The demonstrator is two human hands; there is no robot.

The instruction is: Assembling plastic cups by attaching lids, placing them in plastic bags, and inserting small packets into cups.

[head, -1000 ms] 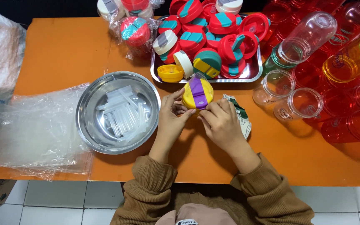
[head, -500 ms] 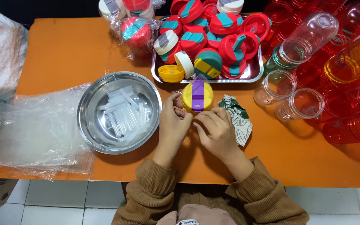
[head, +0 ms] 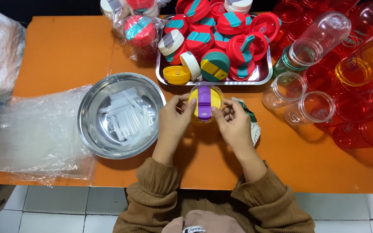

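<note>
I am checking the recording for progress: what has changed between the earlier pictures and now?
Little: both hands, left hand and right hand, still hold the yellow lid with purple flap; its flap turned from tilted to upright. The steel bowl and tray of lids stayed put.

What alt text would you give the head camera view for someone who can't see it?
Seen from above, a person's left hand and right hand hold a yellow lid with a purple flap over an orange table. A steel bowl of clear tubes sits left; a tray of coloured lids and plastic bottles lie beyond.
</note>
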